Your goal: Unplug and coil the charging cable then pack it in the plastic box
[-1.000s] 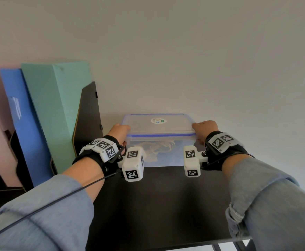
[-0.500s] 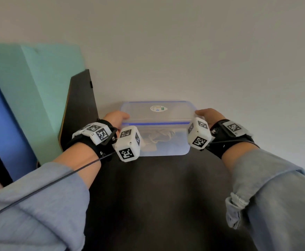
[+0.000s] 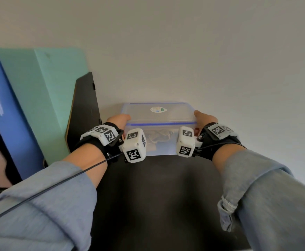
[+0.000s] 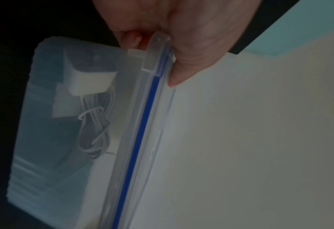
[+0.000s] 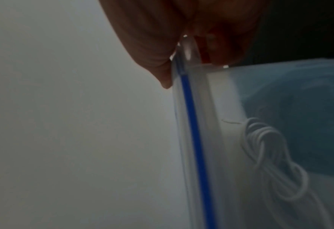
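- A blue folder (image 3: 12, 113) and a green folder (image 3: 45, 91) are standing at the far left, with a black bookend (image 3: 83, 113) leaning just beside them on the dark counter (image 3: 157, 196).
- The left hand (image 3: 120, 119) is gripping the left end of the plastic box (image 3: 159, 116): in the left wrist view the thumb is lying on top of the lid (image 4: 162, 108) while the fingers (image 4: 133, 38) are curling under the rim, so the hand is closing narrowly on the box's edge.
- The box is sitting at the back of the counter, close against the wall (image 3: 184, 51), with its clear lid and blue seal strip (image 4: 140, 131) lying across the top; whether the lid is fully pressed down cannot be told.
- Inside the box, the white charging cable (image 4: 94, 130) is lying coiled and knotted in a bundle, with the white charger block (image 4: 89, 77) touching its left end.
- The right hand (image 3: 202, 117) is gripping the right end of the box in the same way: the thumb is pressing on the lid's edge and the fingers (image 5: 217, 46) are tucking beneath the rim, pinching it tightly.
- Grey sleeves (image 3: 265, 196) are covering both forearms, and tracker cubes are showing at both wrists.
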Available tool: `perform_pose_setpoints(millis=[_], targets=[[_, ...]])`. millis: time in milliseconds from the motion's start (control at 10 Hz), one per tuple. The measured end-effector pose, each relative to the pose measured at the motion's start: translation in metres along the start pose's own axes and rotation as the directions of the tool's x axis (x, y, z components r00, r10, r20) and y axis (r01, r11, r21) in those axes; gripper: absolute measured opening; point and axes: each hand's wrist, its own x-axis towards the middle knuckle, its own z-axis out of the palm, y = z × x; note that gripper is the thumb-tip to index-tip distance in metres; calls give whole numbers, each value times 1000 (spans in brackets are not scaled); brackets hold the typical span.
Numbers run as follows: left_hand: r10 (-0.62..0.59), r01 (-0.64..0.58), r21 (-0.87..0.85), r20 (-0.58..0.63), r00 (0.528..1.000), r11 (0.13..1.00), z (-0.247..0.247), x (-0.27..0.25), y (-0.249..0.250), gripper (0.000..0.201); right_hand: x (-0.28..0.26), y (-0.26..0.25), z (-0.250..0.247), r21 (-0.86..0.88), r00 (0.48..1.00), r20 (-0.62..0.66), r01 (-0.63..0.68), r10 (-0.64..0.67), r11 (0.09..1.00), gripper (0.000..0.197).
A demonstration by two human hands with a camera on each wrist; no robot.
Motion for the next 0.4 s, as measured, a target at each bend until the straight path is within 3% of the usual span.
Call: perform_pose_setpoints(millis=[200,400], targets=[[-63,58,-62,-93,994,996,1,-5,-2,62,-3,4,2,12,999,-25,-20,21,1000,38],[-64,61,-43,-73,995,997,-5,-8,-7,65,-5,9,-2,154,996,42,-86,81,984,52]])
